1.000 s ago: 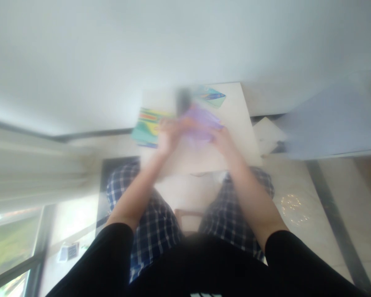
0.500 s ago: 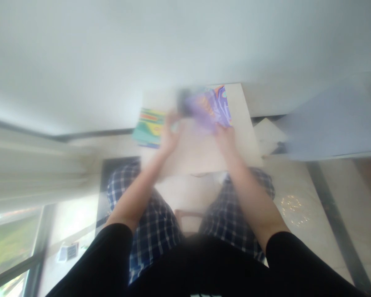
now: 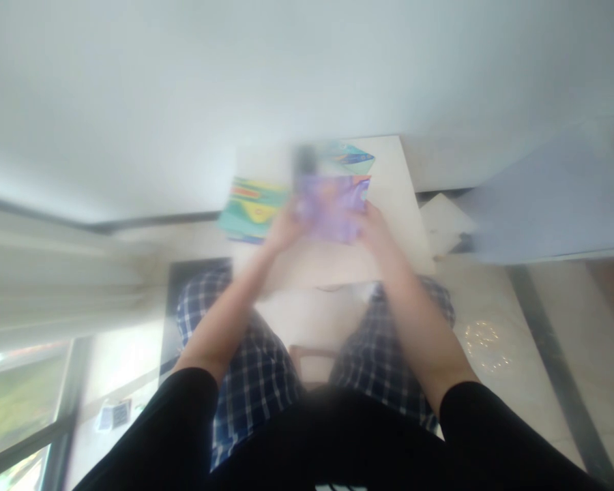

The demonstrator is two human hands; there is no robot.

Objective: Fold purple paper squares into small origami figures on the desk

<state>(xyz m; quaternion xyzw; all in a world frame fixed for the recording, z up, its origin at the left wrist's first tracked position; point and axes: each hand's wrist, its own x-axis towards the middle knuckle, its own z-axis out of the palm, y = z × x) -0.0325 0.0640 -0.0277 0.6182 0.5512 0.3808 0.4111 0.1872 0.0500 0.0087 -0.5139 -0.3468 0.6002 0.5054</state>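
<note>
A purple patterned sheet of paper (image 3: pixel 331 206) lies over a small pale table (image 3: pixel 389 204) in front of me. My left hand (image 3: pixel 282 232) grips its left edge and my right hand (image 3: pixel 374 230) grips its right edge, fingers closed on it. The view is blurred, so finer detail of the paper is unclear. A green and yellow patterned sheet (image 3: pixel 248 208) lies to the left of my left hand. A teal sheet (image 3: pixel 353 155) lies just beyond the purple one.
A dark blurred object (image 3: pixel 304 162) stands at the table's far edge. White papers (image 3: pixel 443 221) lie on the floor to the right, beside a large pale blue surface (image 3: pixel 547 204). My checked-trousered legs (image 3: pixel 256 368) frame the table. A window (image 3: pixel 25 409) lies at the lower left.
The purple sheet, lifted and opened toward the far right half a second ago, is back down between both hands. My left hand has taken hold of its left edge again.
</note>
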